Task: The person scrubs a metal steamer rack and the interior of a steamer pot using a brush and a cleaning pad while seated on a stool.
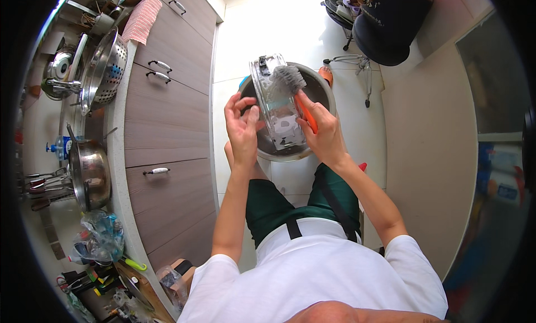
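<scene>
My right hand (324, 130) grips the orange handle of a scrub brush (289, 79), whose grey bristles press on a clear plastic tray or container (282, 113) streaked with white suds. That container slants across a large round metal basin (331, 101) on the floor between my legs. Beside the container's left edge, my left hand (244, 124) has its fingers apart and slightly blurred; whether they touch the container is hard to tell. The inside of the basin is dark and partly hidden.
To the left runs a counter with a metal colander (104, 75), a steel pot (94, 174) and a plastic bag (100, 235) above drawers (167, 122). A black stool or chair (381, 42) stands at the upper right, its metal legs on the tiled floor. A pale panel (431, 142) borders the right.
</scene>
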The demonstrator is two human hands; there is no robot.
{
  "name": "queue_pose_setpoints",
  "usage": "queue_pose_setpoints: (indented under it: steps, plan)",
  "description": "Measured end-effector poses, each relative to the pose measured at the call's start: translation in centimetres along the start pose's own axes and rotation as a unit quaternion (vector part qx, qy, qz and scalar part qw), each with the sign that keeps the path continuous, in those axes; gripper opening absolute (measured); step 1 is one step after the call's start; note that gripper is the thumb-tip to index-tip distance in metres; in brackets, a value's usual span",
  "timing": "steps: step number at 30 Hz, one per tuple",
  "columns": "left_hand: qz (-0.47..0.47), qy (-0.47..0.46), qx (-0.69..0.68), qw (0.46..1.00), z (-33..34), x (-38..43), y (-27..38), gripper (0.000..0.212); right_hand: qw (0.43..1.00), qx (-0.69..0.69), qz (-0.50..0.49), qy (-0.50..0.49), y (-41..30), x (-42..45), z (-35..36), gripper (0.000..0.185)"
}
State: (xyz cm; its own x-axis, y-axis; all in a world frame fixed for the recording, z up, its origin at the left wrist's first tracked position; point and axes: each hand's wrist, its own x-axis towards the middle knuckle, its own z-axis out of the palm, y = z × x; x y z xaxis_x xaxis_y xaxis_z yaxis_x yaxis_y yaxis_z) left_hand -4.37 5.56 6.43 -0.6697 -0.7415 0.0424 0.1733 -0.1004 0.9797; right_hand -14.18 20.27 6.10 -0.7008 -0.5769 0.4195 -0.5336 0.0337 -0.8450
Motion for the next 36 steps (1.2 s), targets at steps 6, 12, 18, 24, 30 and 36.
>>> queue_pose_setpoints:
  steps: [6, 12, 18, 24, 30, 36]
  plan:
    - [0.088, -0.025, 0.232, 0.968, 0.1, 5.6, 1.2, 0.033, 0.999, -0.021, 0.019, -0.035, -0.3, -0.1, -0.2, 0.06]
    - [0.178, -0.118, 0.454, 0.865, -0.2, 9.4, 3.2, 0.017, 0.999, -0.025, -0.004, -0.027, 0.7, -0.6, 0.5, 0.06]
    - [0.097, -0.17, 0.469, 0.861, -0.1, 11.3, 4.3, 0.017, 0.999, -0.029, -0.016, -0.01, 1.0, -0.8, 0.9, 0.061]
    - [0.058, -0.217, 0.546, 0.807, 0.5, 12.0, 5.7, 0.019, 0.999, -0.039, -0.013, -0.012, 1.2, -0.8, 0.9, 0.06]
    - [0.082, -0.235, 0.625, 0.74, 1.2, 11.7, 6.7, 0.02, 0.999, -0.04, -0.013, -0.016, 1.0, -0.8, 1.0, 0.06]
    - [0.09, -0.247, 0.608, 0.749, 1.2, 12.1, 6.7, 0.019, 0.999, -0.043, -0.014, -0.018, 1.0, -0.7, 1.0, 0.06]
